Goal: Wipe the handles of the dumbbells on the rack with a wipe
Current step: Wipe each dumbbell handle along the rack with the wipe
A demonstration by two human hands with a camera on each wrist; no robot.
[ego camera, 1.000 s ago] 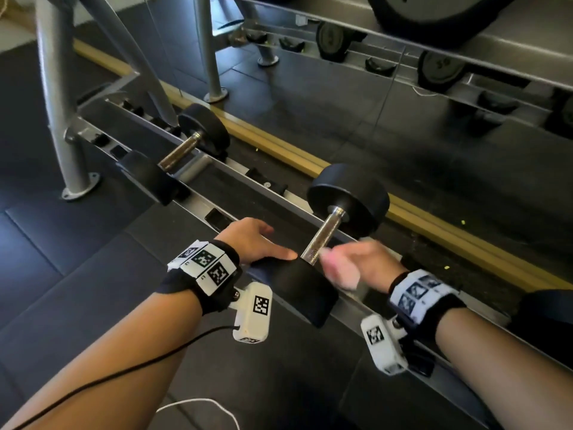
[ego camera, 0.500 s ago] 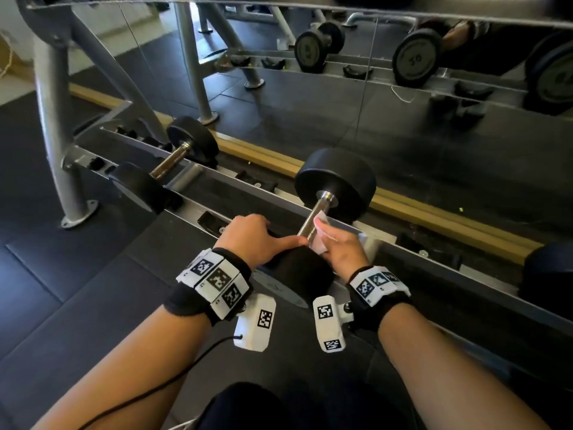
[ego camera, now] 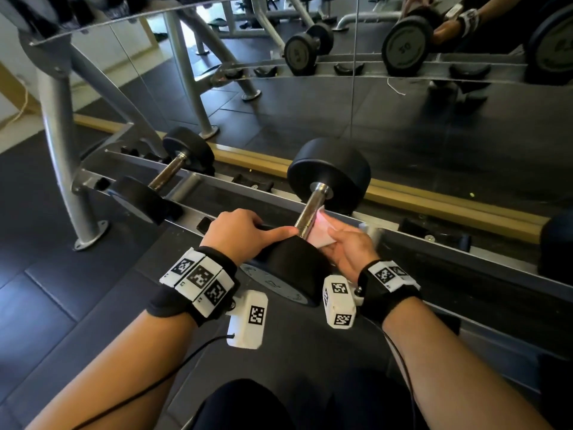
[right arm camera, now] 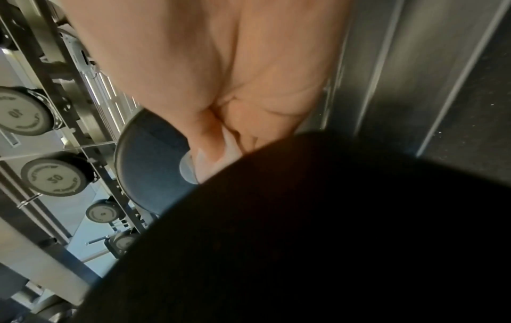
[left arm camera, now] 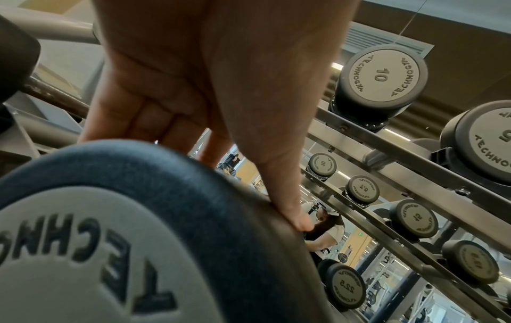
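A black dumbbell lies across the low rack [ego camera: 434,243], its chrome handle [ego camera: 310,209] running away from me to the far head [ego camera: 328,172]. My left hand [ego camera: 238,234] grips the top of the near head [ego camera: 288,268], thumb stretched along its rim [left arm camera: 287,209]. My right hand [ego camera: 344,246] holds a white wipe [ego camera: 322,231] against the right side of the handle, close to the near head. The wipe [right arm camera: 215,157] shows pinched under the right fingers in the right wrist view. A second dumbbell [ego camera: 167,178] rests further left on the rack.
A mirror [ego camera: 403,103] stands behind the rack and reflects more dumbbells and my arms. Grey rack uprights [ego camera: 62,150] rise at the left. Higher tiers of numbered dumbbells [left arm camera: 381,76] hang overhead. A cable [ego camera: 155,383] trails from my left wrist over the dark rubber floor.
My right hand has moved left from beside the dumbbell and brought the wipe onto the handle. The left hand has stayed on the near head. My head has lifted, showing more mirror.
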